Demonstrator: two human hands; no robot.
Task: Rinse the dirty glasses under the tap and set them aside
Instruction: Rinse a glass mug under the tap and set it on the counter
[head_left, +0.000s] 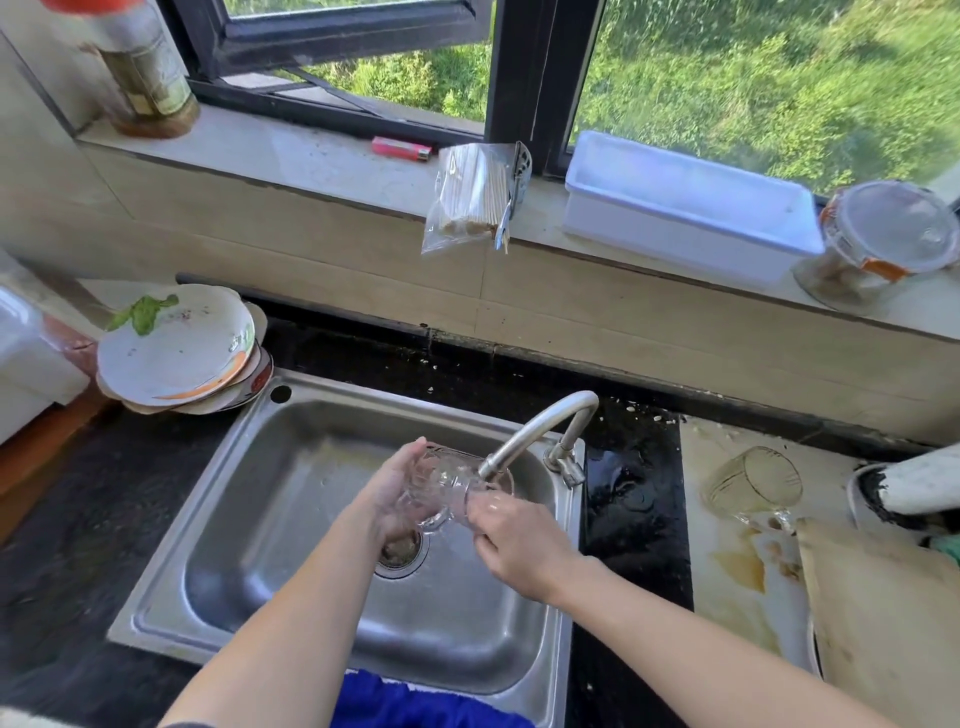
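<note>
Sideways under the tap (540, 431), clear handled glass (441, 486), fingers of left hand (395, 493) and right hand (519, 545) gripping it.

Left hand (395, 493) and right hand (519, 545) gripping glass mug (441, 483), under tap (540, 426), over sink (208, 519)

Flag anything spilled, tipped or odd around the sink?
Yes. Right of the sink, a second glass lies on its side with yellowish liquid pooled on the light counter beside it. Crumbs dot the black counter behind the tap.
</note>
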